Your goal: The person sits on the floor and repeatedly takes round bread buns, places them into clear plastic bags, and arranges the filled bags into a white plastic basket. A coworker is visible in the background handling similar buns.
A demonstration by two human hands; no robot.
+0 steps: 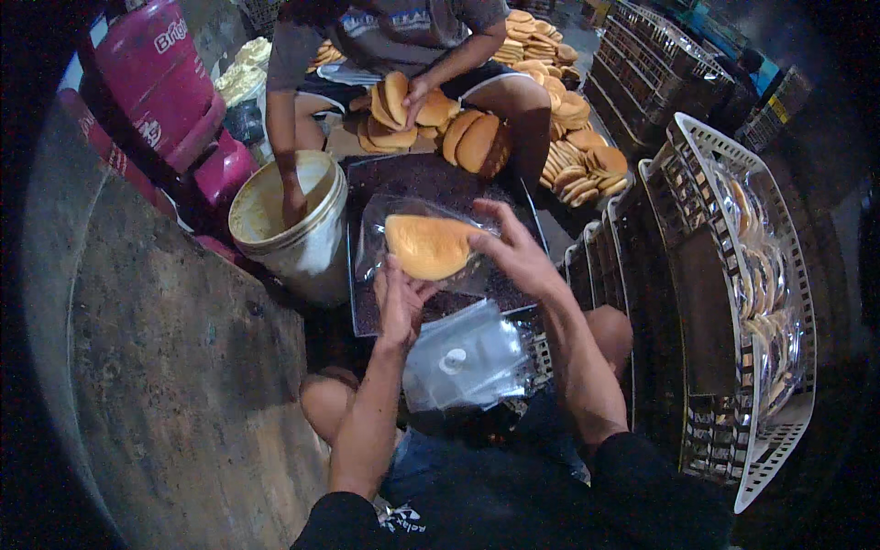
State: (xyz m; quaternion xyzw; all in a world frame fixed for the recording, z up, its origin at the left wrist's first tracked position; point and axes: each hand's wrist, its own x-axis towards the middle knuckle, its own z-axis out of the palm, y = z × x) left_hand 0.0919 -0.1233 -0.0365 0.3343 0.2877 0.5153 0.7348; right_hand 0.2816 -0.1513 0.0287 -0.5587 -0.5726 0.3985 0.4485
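Over a dark, flat tray [367, 316], my two hands hold a golden-brown flat bread [423, 247]. My left hand [399, 298] grips its lower left edge, thumb up and fingers partly beneath. At the bread's right end my right hand [518, 249] pinches, its thumb on the bread and the index finger stretched away. Clear plastic film [376, 215] spreads around and behind the bread; whether the bread is inside it I cannot tell. Below my hands, a stack of clear plastic bags [463, 357] lies across my lap.
Opposite, a person's hand [417, 96] holds breads, the other arm in a white bucket [321, 243]. Heaps of bread [587, 165] lie behind. A white crate [747, 458] with bagged breads [761, 275] stands at right. Pink gas cylinders [156, 82] stand at left.
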